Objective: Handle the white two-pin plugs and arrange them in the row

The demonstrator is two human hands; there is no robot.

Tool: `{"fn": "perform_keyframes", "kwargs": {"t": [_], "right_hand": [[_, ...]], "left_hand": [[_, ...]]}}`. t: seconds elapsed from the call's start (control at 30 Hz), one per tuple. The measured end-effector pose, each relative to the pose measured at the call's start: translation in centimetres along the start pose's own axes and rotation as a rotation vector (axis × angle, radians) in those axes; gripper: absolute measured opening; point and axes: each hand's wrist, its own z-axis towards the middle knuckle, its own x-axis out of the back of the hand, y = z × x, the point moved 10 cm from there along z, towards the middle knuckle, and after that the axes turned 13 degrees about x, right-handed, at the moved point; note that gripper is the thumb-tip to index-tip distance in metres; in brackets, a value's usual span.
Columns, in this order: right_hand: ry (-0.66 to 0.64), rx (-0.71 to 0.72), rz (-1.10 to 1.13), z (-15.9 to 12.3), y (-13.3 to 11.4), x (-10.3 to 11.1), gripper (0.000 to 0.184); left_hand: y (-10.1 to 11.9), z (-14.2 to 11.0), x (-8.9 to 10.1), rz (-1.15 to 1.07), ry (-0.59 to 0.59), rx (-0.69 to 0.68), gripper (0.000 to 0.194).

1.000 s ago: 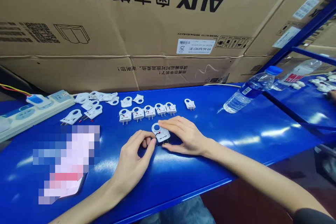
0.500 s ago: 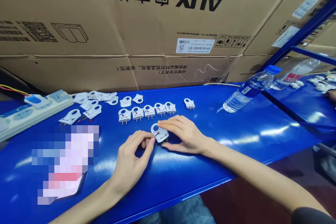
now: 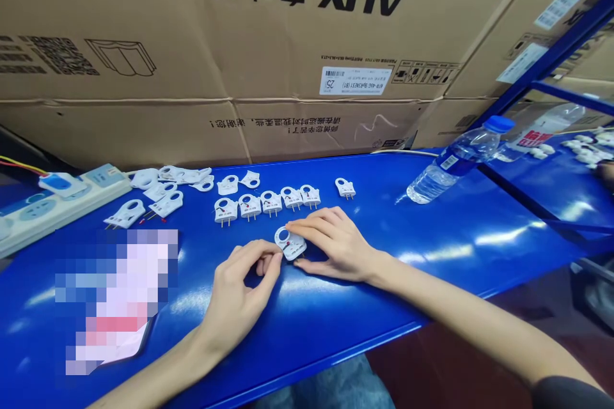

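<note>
Row of white plugs just beyond hands; water bottle far right

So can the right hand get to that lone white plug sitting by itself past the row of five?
Probably yes. The right hand lies just short of the lone plug, with only bare blue table between them. It is holding the plug piece, so it would need to let go first.

Blue glossy table spans the frame. At upper left lies a white power strip. Loose white plug parts sit right of it; a row of white plugs occupies upper centre. A water bottle lies at upper right.
</note>
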Motion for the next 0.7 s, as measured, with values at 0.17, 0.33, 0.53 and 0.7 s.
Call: {"fn": "perform_keyframes", "kwargs": {"t": [0.17,0.33,0.53,0.7], "right_hand": [[-0.002,-0.083,-0.007,-0.4,1.1,0.2,0.046],[-0.002,-0.171,-0.059,-1.0,2.8,1.1,0.054],[-0.007,-0.368,-0.228,-2.9,7.3,3.6,0.054],[-0.114,-0.485,-0.224,-4.9,10.4,2.6,0.048]], "left_hand": [[0.8,-0.5,0.2,-0.017,0.018,-0.06,0.014],[1.0,-0.5,0.0,0.031,0.02,-0.069,0.016],[0.0,-0.1,-0.8,0.169,-0.017,-0.045,0.02],[-0.4,-0.1,-0.8,0.219,0.0,-0.029,0.02]]}}
